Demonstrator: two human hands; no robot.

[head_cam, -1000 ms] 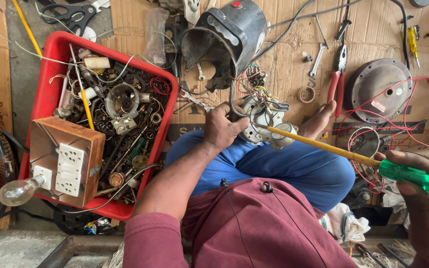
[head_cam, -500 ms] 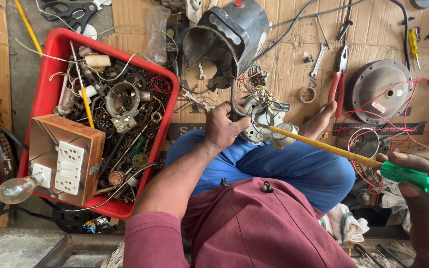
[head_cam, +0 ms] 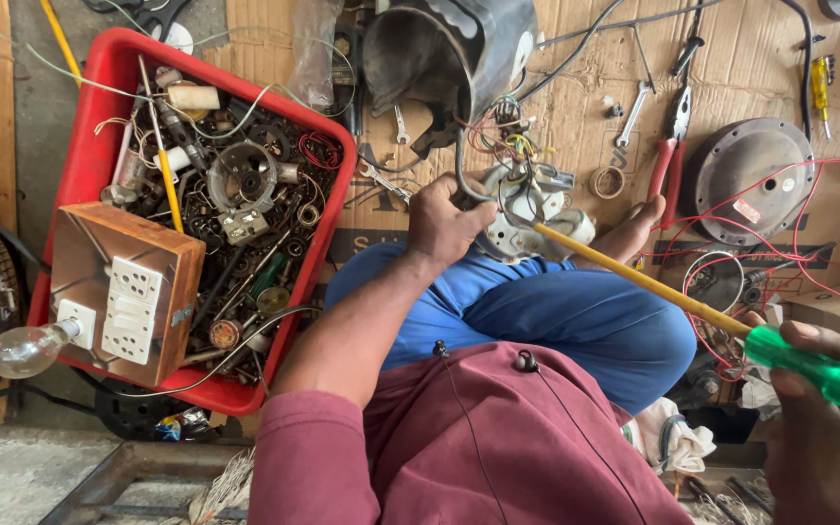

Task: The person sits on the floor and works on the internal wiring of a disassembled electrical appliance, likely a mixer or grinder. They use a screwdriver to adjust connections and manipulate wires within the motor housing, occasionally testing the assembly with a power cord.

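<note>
My left hand (head_cam: 444, 222) grips a white wired part (head_cam: 527, 216) held over my knee, with coloured wires running from it up to a dark motor housing (head_cam: 449, 44). My right hand (head_cam: 819, 408), at the lower right, holds a long screwdriver (head_cam: 692, 303) by its green handle. Its yellow shaft slants up and left, and the tip touches the wired part beside my left fingers. I sit cross-legged in blue trousers and a maroon shirt.
A red crate (head_cam: 89, 160) of metal scrap, wires and parts stands at the left, with a wooden switch board (head_cam: 123, 292) and a bulb (head_cam: 21, 350) on it. Red-handled pliers (head_cam: 668, 156), a spanner (head_cam: 631, 115), a round metal cover (head_cam: 746, 170) and red wires lie on cardboard.
</note>
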